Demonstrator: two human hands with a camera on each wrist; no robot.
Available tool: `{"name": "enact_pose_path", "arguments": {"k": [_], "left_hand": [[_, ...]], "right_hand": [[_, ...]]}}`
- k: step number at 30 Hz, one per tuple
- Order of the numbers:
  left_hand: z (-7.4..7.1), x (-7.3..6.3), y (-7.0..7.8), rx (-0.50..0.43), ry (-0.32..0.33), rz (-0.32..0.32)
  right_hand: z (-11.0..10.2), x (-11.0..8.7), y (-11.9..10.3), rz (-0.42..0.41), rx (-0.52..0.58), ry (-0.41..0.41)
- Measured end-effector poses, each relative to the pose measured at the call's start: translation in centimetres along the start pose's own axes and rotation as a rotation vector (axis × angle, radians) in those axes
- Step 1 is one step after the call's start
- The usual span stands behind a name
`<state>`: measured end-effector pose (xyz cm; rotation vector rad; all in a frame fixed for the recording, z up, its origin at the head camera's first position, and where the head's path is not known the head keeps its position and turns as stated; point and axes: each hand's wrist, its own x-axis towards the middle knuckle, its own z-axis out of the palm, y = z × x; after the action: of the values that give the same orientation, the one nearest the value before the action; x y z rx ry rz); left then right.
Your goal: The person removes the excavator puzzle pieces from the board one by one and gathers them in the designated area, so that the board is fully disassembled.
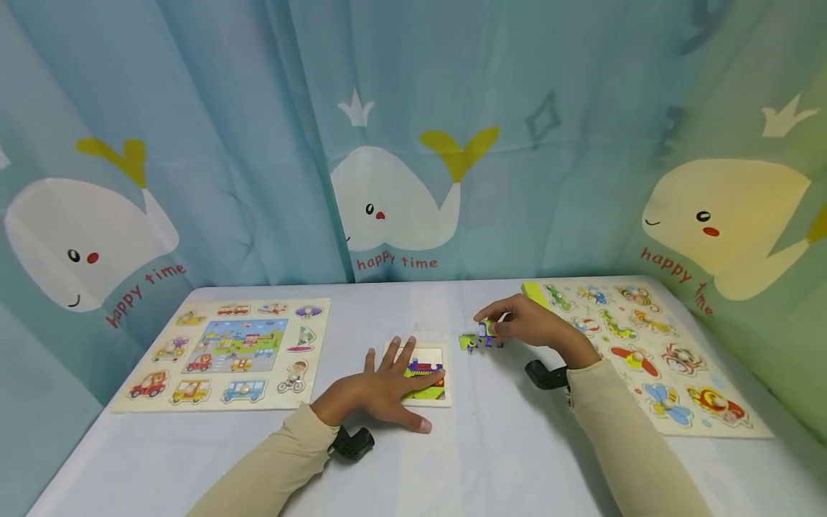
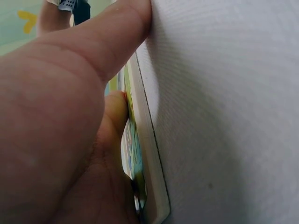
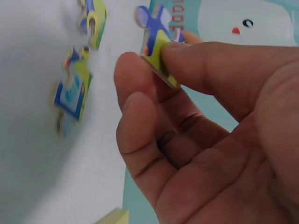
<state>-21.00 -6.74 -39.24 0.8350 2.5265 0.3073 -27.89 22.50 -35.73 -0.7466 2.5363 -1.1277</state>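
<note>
My left hand [image 1: 384, 391] lies with fingers spread over a small wooden puzzle frame [image 1: 449, 377], the thumb on the cloth by its near edge. Inside the frame, fitted jigsaw pieces [image 1: 421, 368] show part of a purple, green and red picture; my fingers hide some of it. To the right, my right hand [image 1: 533, 323] pinches a purple and yellow-green jigsaw piece [image 3: 161, 39] between thumb and fingertips, raised over the table. Just below it lie loose jigsaw pieces, one with a light-blue patch [image 3: 72, 93] and another yellow-green one [image 3: 96, 23].
A large vehicle peg puzzle board [image 1: 297, 402] lies on the left of the white-covered table [image 1: 452, 467]. An insect puzzle board [image 1: 717, 431] is on the right, close to my right forearm. A blue whale-print curtain [image 1: 258, 143] hangs behind the table.
</note>
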Motion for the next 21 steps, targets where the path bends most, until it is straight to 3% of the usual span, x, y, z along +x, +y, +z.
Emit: {"name": "enact_pose_path", "arguments": {"k": [21], "left_hand": [[0.3,0.2,-0.2,0.009,0.018,-0.001]], "right_hand": [[-2.3,-1.8,3.4,0.087,-0.012,0.012]]}}
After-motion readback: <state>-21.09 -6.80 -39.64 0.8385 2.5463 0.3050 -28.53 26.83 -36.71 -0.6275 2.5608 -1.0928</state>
